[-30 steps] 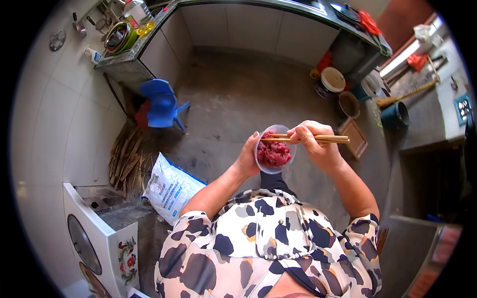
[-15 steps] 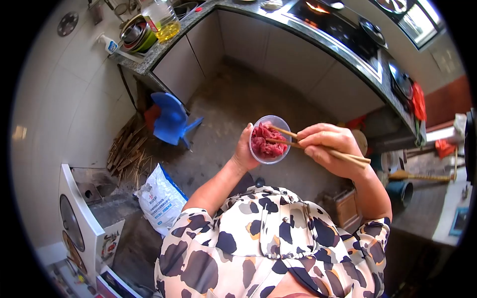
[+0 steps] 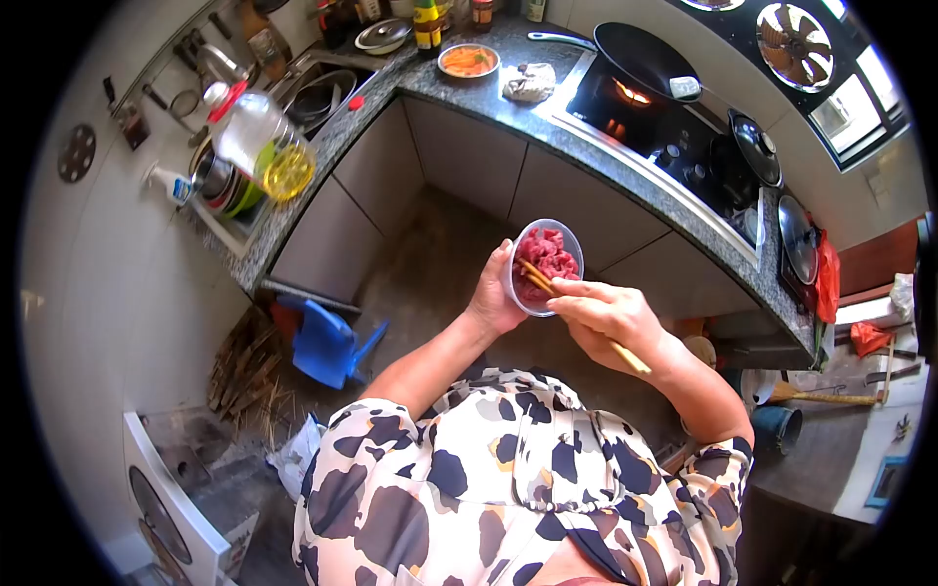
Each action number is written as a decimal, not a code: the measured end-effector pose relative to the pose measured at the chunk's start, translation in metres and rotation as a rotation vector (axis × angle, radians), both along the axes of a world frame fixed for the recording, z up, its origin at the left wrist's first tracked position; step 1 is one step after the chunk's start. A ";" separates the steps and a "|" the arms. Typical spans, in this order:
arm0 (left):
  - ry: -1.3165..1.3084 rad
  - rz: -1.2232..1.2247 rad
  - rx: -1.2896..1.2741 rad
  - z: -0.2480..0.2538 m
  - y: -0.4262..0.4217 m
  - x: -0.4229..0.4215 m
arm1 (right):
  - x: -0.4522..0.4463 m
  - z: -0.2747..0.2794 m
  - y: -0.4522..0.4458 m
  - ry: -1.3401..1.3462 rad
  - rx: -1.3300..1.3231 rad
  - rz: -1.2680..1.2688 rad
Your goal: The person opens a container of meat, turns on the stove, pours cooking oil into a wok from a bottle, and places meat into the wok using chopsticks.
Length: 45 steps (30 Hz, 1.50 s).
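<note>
My left hand [image 3: 495,293] is wrapped round the side of a clear plastic bowl [image 3: 576,256]. Raw red meat [image 3: 550,252] in strips fills much of the bowl. Wooden chopsticks [image 3: 628,358] are gripped in my right hand [image 3: 608,314], close to the bowl's lower right rim. Their tips touch the meat, and their back ends point down to the right. Both hands are in front of my chest, above the floor.
Ahead runs a stone counter [image 3: 445,86] with a plate of orange strips [image 3: 468,62] and an oil bottle [image 3: 259,142]. A wok [image 3: 640,59] sits over a lit stove burner [image 3: 632,94]. A blue chair [image 3: 326,342] stands at the left below the counter.
The view has swung up towards the counter, bringing the wok and oil bottle more fully into sight. My right hand has come closer to the bowl, and the chopsticks now slant more steeply.
</note>
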<state>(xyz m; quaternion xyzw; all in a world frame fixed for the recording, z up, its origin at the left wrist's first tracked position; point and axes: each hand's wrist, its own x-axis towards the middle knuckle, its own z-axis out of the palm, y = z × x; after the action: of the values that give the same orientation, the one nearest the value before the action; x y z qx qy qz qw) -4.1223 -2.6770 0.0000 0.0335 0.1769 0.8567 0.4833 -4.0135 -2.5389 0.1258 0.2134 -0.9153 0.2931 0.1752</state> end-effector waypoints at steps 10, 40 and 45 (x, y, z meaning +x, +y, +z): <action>-0.061 0.015 0.016 0.004 0.100 -0.107 | -0.093 0.023 0.107 -0.121 -0.275 -0.186; 0.021 -0.138 -0.166 0.020 0.269 -0.235 | -0.213 -0.015 0.293 -0.274 -0.735 -0.328; 0.029 -0.198 -0.127 0.028 0.261 -0.254 | -0.224 -0.030 0.279 -0.307 -1.167 -0.467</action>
<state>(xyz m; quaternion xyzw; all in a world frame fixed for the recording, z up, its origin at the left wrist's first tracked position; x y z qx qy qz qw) -4.3761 -2.4161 0.0279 0.0326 0.2334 0.7914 0.5640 -4.2377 -2.2600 0.0956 -0.1662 -0.6424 0.7240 0.1888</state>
